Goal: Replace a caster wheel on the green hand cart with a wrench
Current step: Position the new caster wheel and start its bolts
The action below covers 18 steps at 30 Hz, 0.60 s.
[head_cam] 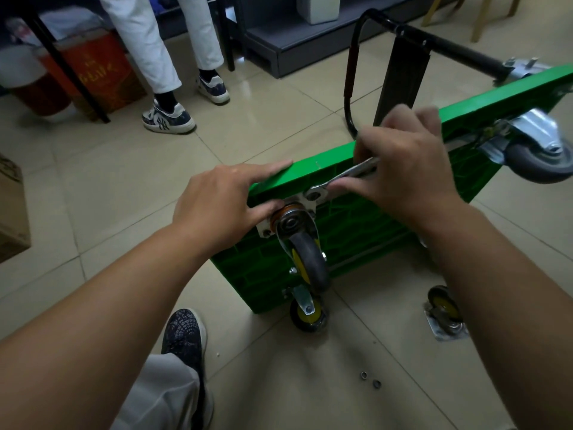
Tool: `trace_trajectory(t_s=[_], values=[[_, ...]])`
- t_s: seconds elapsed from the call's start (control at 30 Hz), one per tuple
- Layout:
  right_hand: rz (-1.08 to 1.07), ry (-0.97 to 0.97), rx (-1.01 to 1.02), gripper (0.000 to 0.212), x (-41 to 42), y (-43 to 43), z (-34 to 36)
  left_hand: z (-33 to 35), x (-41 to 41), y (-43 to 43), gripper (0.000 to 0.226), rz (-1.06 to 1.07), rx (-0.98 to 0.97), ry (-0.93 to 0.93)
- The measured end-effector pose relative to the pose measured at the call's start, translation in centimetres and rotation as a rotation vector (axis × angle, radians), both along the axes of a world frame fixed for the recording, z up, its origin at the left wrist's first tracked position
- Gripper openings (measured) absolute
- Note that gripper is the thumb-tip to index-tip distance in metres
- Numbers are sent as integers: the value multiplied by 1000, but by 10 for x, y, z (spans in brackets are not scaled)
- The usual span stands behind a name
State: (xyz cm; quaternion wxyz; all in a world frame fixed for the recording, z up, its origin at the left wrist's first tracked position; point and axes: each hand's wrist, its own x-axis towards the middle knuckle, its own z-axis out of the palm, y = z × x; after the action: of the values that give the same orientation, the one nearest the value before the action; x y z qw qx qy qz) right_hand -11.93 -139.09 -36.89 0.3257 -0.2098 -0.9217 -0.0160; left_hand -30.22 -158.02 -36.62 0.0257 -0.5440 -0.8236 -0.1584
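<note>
I read the hand cart [313, 170] deck as green moulded plastic, smooth with a slight sheen on its rim and ribbed underneath. The wrench [341, 179] is bright polished metal. The caster [310, 259] has a dull plated-metal fork and plate, a matt grey rubber tyre and a yellow plastic hub. The handle [449, 46] is black tube with a satin finish. The floor tiles [124, 181] are beige, glazed and glossy. Two small rings [370, 379] look like shiny metal.

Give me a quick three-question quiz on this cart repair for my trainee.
1. True or false: the right hand holds the wrench.
2. Where is the loose caster? A) lying on the floor B) on a chair C) in a box
3. How many small metal rings lie on the floor near the person's knee?
Key: 1 true; 2 A; 3 two.
</note>
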Motion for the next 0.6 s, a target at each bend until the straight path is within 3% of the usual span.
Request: trace_trajectory(t_s=[0.07, 0.13, 0.23, 0.33, 0.37, 0.43, 0.6], values=[[46, -52, 143, 56, -2, -5, 11, 0, 0, 0, 64, -4, -7, 1], [0, -63, 89, 57, 2, -6, 10, 0, 0, 0, 65, -7, -8, 1], [-122, 100, -321, 59, 18, -6, -4, -1, 0, 0, 63, -8, -5, -1], [-57, 624, -1069, 49, 24, -21, -24, -1, -1, 1, 63, -4, -8, -5], [-63, 746, -1227, 46, 22, -29, -34, -1, -2, 1, 63, -2, -9, -7], [-112, 787, -1369, 42, 15, -45, -59, 0, -2, 1, 63, 1, -9, -9], [-123, 756, -1441, 42, -1, -69, -95, 0, -1, 2, 63, -5, -13, -10]])
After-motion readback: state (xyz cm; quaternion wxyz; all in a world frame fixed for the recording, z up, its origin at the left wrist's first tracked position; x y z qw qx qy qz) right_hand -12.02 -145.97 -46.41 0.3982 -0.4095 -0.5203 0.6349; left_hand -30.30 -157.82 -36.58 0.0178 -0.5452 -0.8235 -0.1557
